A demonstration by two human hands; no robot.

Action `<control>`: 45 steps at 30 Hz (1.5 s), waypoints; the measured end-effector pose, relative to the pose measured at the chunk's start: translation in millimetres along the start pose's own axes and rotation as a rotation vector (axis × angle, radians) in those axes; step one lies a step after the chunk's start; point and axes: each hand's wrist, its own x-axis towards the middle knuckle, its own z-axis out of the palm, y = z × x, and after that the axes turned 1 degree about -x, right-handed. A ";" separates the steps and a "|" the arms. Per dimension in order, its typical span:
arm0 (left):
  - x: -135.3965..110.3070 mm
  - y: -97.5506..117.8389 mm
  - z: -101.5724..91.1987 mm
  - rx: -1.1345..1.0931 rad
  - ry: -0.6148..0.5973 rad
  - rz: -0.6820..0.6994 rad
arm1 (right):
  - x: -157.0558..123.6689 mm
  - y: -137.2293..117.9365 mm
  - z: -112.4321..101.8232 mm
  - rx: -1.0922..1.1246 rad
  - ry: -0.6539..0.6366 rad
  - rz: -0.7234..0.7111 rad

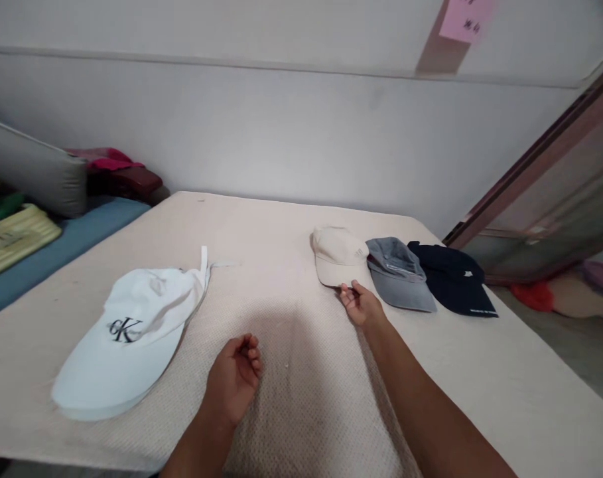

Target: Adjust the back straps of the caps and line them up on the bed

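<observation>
My right hand (359,303) reaches to the front of the beige baseball cap (335,247), its fingers closed on the brim's edge. The cap rests on the cloth-covered surface. My left hand (235,372) is palm up above the cloth, fingers loosely curled in, with nothing visible in them. To its left lies a white baseball cap (146,299) with black "CK" letters, its brim toward me and a loose strap at its back. A grey cap (401,275) sits right beside the beige one. Beyond it is a dark navy cap (453,279) with a small white mark.
The pale textured cloth (281,226) covers the broad surface up to the white wall (261,126). At left are a grey cushion (37,166), a yellow item (20,239) and dark red items (125,179). A pink note (465,20) hangs on the wall.
</observation>
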 end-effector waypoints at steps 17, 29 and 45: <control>-6.3 50.6 -13.6 -0.108 0.104 0.486 | -59.1 56.7 -18.9 -1.182 -0.184 -0.786; -24.2 157.7 -89.6 1.200 0.800 1.151 | -54.4 53.2 -13.6 -1.232 -0.118 -0.813; -25.2 174.9 -105.2 1.305 0.793 0.989 | -55.3 52.8 -9.7 -1.206 -0.092 -0.794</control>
